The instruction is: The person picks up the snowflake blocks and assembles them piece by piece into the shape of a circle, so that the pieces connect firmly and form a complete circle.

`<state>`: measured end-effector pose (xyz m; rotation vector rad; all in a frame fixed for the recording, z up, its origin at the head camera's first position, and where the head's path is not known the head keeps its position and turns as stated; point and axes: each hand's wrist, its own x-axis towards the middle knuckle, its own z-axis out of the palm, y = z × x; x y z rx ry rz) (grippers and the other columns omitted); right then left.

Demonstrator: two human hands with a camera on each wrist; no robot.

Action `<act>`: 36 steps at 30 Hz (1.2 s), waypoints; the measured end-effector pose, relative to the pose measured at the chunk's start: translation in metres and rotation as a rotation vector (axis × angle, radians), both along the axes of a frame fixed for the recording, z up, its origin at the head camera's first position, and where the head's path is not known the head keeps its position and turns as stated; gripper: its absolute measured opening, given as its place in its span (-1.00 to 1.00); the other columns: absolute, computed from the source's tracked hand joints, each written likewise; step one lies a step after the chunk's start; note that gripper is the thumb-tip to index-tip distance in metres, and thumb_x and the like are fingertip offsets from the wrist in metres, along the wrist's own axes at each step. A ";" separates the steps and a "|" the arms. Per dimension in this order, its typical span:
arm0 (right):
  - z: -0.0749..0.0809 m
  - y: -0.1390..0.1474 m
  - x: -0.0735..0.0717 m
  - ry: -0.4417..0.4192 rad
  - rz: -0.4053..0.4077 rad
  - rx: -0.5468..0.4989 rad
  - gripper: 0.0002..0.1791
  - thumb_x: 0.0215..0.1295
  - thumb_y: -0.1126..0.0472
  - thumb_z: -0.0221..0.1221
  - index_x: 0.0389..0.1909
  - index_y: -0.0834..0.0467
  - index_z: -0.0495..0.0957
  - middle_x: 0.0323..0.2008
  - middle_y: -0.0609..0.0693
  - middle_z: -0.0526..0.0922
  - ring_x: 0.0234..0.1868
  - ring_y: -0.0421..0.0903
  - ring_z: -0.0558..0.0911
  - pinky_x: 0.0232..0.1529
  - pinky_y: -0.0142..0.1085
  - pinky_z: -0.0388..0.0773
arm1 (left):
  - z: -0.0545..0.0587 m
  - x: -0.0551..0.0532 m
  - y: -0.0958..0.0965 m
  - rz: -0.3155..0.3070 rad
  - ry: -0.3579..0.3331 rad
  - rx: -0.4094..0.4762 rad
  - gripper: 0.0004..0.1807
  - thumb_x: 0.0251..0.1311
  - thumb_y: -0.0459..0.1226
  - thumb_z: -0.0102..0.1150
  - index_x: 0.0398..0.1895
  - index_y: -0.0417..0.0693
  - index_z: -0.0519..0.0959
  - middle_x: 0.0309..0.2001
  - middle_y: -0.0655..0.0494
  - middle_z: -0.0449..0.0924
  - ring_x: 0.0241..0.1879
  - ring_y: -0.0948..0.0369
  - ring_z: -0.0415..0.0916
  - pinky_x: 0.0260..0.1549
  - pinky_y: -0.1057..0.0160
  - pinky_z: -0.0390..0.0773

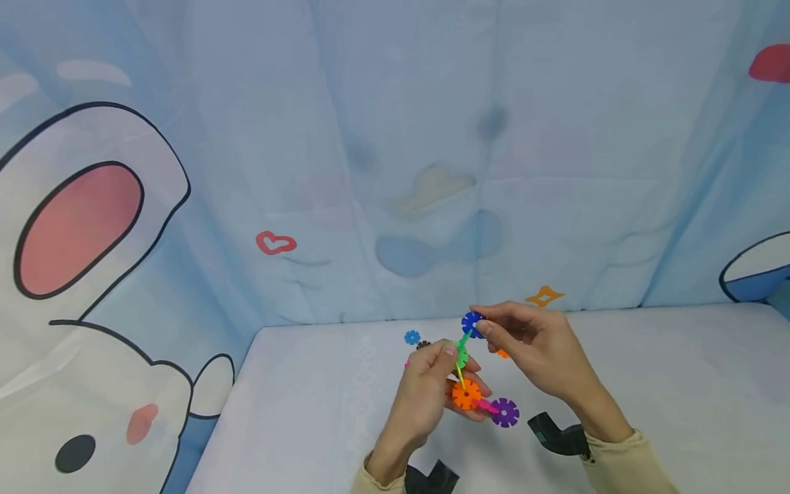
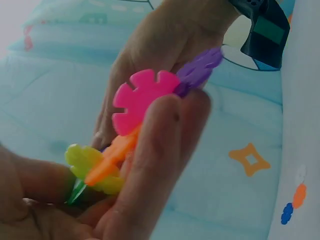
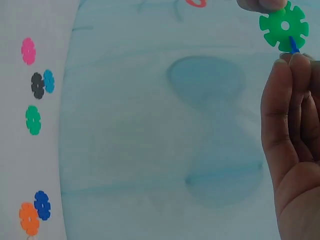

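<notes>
My left hand (image 1: 422, 387) pinches a green notched disc (image 3: 271, 30) between thumb and fingers. From it hangs a chain of slotted plastic discs: a yellow disc (image 2: 82, 159), an orange disc (image 1: 459, 398), a pink disc (image 2: 145, 95) and a purple disc (image 1: 509, 414) at the free end. The left fingers lie behind the chain. Just above, my right hand (image 1: 549, 350) pinches a dark blue disc (image 1: 470, 321) with thumb and fingertips. In the right wrist view the blue disc's edge overlaps a notch of the green one; most of it is hidden by the fingers.
Loose discs lie on the white table (image 1: 308, 412) behind the hands: light blue (image 1: 412, 337), black (image 3: 37, 85), pink (image 3: 28, 51), green (image 3: 33, 120), orange (image 3: 29, 225) and blue (image 3: 42, 205). A printed blue curtain (image 1: 407, 137) hangs along the back.
</notes>
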<state>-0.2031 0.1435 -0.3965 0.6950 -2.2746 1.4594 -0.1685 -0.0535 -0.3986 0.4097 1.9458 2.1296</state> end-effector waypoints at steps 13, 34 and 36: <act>-0.018 0.017 -0.022 -0.059 0.001 0.190 -0.54 0.56 0.20 0.23 0.42 0.11 0.55 -0.37 -0.11 0.72 -0.49 -0.18 0.62 -0.50 -0.37 0.59 | -0.014 -0.016 -0.006 0.086 -0.042 0.068 -0.50 0.71 -0.08 -0.36 0.03 -0.29 0.52 -0.25 -0.53 0.72 -0.48 -0.03 0.82 -0.54 0.21 0.77; -0.105 0.029 -0.056 -0.411 -0.241 0.641 -0.81 0.31 0.26 0.44 -0.13 0.19 0.66 -0.26 0.11 0.59 -0.25 0.03 0.54 -0.15 0.03 0.67 | -0.026 -0.021 -0.002 0.122 -0.043 0.190 -0.59 0.57 -0.17 -0.49 -0.10 -0.17 0.43 -0.56 0.22 0.69 -0.59 0.31 0.65 -0.60 0.40 0.65; -0.105 0.028 -0.056 -0.428 -0.249 0.634 -0.85 0.31 0.29 0.43 -0.21 0.18 0.65 -0.24 0.14 0.56 -0.23 0.05 0.54 -0.11 0.05 0.69 | -0.025 -0.020 -0.002 0.116 -0.046 0.182 -0.54 0.62 -0.10 -0.50 -0.11 -0.17 0.44 -0.56 0.23 0.69 -0.59 0.32 0.65 -0.58 0.40 0.66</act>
